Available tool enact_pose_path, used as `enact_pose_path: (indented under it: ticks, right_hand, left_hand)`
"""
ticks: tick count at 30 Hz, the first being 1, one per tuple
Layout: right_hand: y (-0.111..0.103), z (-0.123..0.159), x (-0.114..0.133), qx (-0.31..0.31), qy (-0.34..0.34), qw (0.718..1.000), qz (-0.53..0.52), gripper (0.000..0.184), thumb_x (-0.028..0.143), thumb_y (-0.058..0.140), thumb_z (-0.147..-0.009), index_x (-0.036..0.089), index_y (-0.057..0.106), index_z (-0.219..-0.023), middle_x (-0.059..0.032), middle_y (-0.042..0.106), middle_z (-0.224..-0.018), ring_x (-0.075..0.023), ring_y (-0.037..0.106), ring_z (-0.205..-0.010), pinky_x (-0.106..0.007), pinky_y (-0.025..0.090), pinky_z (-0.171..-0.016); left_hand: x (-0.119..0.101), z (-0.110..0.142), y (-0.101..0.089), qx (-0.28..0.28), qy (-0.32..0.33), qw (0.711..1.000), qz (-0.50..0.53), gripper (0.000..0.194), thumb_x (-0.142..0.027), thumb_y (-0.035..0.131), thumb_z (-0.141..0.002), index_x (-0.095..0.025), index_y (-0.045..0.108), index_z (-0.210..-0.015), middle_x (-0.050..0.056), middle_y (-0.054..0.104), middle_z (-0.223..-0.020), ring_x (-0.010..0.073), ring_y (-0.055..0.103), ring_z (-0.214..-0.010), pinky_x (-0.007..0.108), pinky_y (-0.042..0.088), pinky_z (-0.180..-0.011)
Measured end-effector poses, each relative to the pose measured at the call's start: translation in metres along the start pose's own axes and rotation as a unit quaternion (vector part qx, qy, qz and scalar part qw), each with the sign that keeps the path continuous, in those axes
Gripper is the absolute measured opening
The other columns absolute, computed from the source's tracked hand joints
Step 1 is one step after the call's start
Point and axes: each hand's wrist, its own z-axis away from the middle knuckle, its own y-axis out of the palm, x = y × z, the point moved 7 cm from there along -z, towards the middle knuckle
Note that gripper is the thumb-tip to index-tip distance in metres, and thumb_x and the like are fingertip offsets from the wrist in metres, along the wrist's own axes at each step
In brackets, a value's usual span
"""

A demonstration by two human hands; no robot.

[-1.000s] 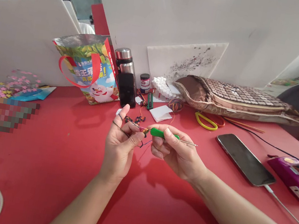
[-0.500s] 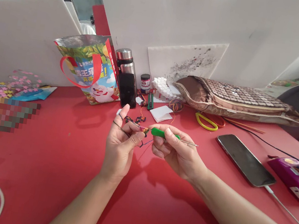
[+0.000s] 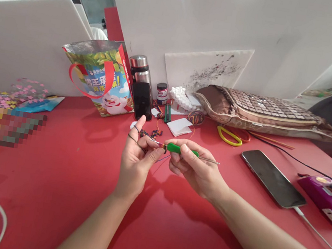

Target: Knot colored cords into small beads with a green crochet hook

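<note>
My left hand [image 3: 138,162] pinches a small multicoloured crochet piece [image 3: 160,144] between thumb and fingers. Dark yarn [image 3: 132,137] loops round its raised index finger. In my right hand [image 3: 194,163] is a crochet hook [image 3: 177,148] with a green handle, gripped between thumb and fingers; a thin metal end sticks out to the right. The hook's other metal end runs left into the crochet piece, close to my left fingertips. Behind my left hand lies a dark, colourful crocheted strip [image 3: 154,133] on the red table [image 3: 78,194].
A colourful bag [image 3: 105,84], a steel flask [image 3: 140,67] and an upright black phone [image 3: 142,100] stand at the back. Behind my hands are folded paper [image 3: 179,126] and a yarn ball [image 3: 196,117]. A charging phone [image 3: 273,178] and purple power strip [image 3: 329,196] lie right.
My left hand has shifted slightly right, towards my right hand. The hook has slid further left through the crochet piece, so the green handle now sits right against it.
</note>
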Motion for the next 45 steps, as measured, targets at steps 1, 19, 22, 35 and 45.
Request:
enact_pose_path:
  ticks: [1,19,22,35,45]
  right_hand:
    - [-0.001,0.001,0.001,-0.002,-0.017,0.999,0.039,0.033,0.05,0.077,-0.097,0.02,0.08,-0.11,0.0005,0.057,-0.073,-0.0134,0.047,-0.062,-0.032,0.044,-0.059]
    - [0.002,-0.002,-0.019,-0.014,0.072,0.989,-0.128,0.027,0.041,0.08,-0.096,0.017,0.084,-0.106,0.0008,0.059,-0.075,-0.0079,0.036,-0.056,-0.023,0.046,-0.054]
    - [0.001,-0.007,-0.024,0.02,0.137,0.969,-0.203,0.023,0.036,0.079,-0.097,0.014,0.083,-0.094,0.0049,0.049,-0.064,-0.0055,0.02,-0.05,-0.016,0.036,-0.043]
    - [-0.022,-0.01,-0.023,0.128,0.203,0.967,-0.085,0.038,0.046,0.074,-0.097,0.01,0.081,-0.085,0.0121,0.035,-0.045,-0.0016,0.007,-0.037,-0.014,0.02,-0.029]
    - [-0.036,-0.014,-0.003,0.11,0.174,0.979,-0.015,0.04,0.049,0.082,-0.091,0.01,0.082,-0.081,0.0124,0.032,-0.042,-0.0001,0.01,-0.034,-0.015,0.021,-0.029]
  left_hand:
    - [0.001,0.0,0.002,0.008,0.002,1.0,-0.011,0.09,-0.02,0.09,-0.082,-0.031,0.048,-0.161,-0.008,0.065,-0.077,0.0089,0.063,-0.071,0.02,0.053,-0.073]
    - [0.008,-0.005,0.001,0.055,-0.062,0.994,0.067,0.078,-0.016,0.093,-0.075,-0.027,0.061,-0.145,-0.005,0.064,-0.085,0.0111,0.064,-0.079,0.023,0.053,-0.076]
    - [0.006,-0.001,0.006,0.086,-0.063,0.993,0.045,0.078,-0.017,0.091,-0.08,-0.026,0.058,-0.15,-0.005,0.064,-0.084,0.0111,0.063,-0.081,0.023,0.053,-0.082]
    - [0.002,0.018,0.025,0.237,-0.093,0.967,-0.024,0.075,-0.019,0.078,-0.089,-0.029,0.053,-0.159,-0.002,0.056,-0.084,0.0117,0.041,-0.068,0.026,0.035,-0.064]
    - [-0.001,0.018,0.028,0.242,-0.092,0.965,-0.048,0.075,-0.021,0.077,-0.087,-0.031,0.054,-0.158,-0.002,0.054,-0.082,0.0121,0.035,-0.064,0.029,0.032,-0.06]
